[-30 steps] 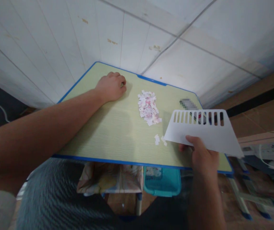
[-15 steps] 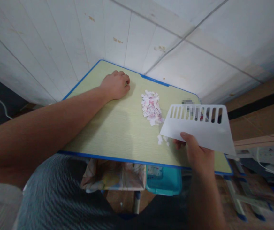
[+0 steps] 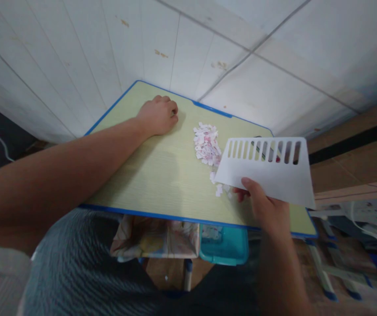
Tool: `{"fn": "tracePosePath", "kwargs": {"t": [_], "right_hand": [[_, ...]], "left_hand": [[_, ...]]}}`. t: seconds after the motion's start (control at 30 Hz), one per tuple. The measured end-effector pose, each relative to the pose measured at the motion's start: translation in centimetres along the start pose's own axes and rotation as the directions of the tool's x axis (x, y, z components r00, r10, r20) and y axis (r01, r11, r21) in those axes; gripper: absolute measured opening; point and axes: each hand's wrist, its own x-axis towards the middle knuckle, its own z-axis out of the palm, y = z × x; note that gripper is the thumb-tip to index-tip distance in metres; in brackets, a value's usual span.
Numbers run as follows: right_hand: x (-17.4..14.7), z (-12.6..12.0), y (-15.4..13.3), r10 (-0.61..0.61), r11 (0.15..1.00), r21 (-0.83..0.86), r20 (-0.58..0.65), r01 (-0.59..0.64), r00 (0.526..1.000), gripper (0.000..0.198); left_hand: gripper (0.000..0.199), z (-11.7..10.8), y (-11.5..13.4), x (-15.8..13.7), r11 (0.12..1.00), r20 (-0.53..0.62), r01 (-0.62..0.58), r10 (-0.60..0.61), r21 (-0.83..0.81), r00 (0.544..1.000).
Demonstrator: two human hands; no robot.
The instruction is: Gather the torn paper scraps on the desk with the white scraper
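A white plastic scraper (image 3: 266, 175) with a row of slots along its far edge is in my right hand (image 3: 264, 204), thumb on top and fingers beneath. Its left corner lies over the edge of a heap of small torn paper scraps (image 3: 206, 142), white with pink and purple marks. A few loose scraps (image 3: 219, 189) lie close to my right fingertips. My left hand (image 3: 159, 115) rests as a loose fist on the yellow-green tabletop (image 3: 149, 175), left of the heap and apart from it. I see nothing in its curled fingers.
Behind the scraper, dark thin items (image 3: 259, 147) show partly through its slots. A blue rim edges the table, against a white wall (image 3: 162, 35). Below the front edge are a patterned fabric-like holder (image 3: 155, 245) and a teal plastic box (image 3: 230, 245) above my lap.
The scraper and my right hand have shifted slightly left and away from me, nearer the heap. Some scraps at the heap's near edge have shifted or become covered. My left hand stays put.
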Motion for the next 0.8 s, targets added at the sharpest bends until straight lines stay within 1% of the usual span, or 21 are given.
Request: {"fn": "tracePosePath", "kwargs": {"t": [0.1,0.23,0.4,0.6,0.7,0.8], "right_hand": [[-0.4,-0.8,0.1,0.023,1.0,0.007,-0.061,-0.023,0.998,0.029],[-0.3,-0.7,-0.1,0.019,1.0,-0.008,-0.103,-0.02,0.995,0.031],[-0.4,-0.8,0.2,0.037,0.999,0.005,-0.178,-0.036,0.983,0.028],[-0.5,-1.7,1.8,-0.035,0.999,-0.034,-0.197,0.028,0.98,0.032],[-0.7,-2.1,2.6,-0.016,1.0,-0.019,-0.22,0.012,0.975,0.028],[-1.1,-2.4,3.1,-0.011,1.0,0.009,-0.234,0.014,0.972,0.025]], "left_hand": [[0.047,0.3,-0.2,0.2,1.0,-0.005,0.012,-0.012,-0.005,1.0],[0.043,0.2,-0.2,0.0,1.0,-0.006,0.011,-0.011,0.008,1.0],[0.046,0.0,-0.1,-0.1,1.0,0.0,0.004,-0.004,0.007,1.0],[0.041,0.4,-0.4,0.0,0.997,-0.021,-0.01,0.012,0.071,1.0],[0.039,0.7,-0.8,0.2,0.996,-0.033,-0.02,0.023,0.083,0.999],[0.037,0.9,-0.9,0.4,0.997,-0.027,-0.005,0.007,0.078,1.0]]}}
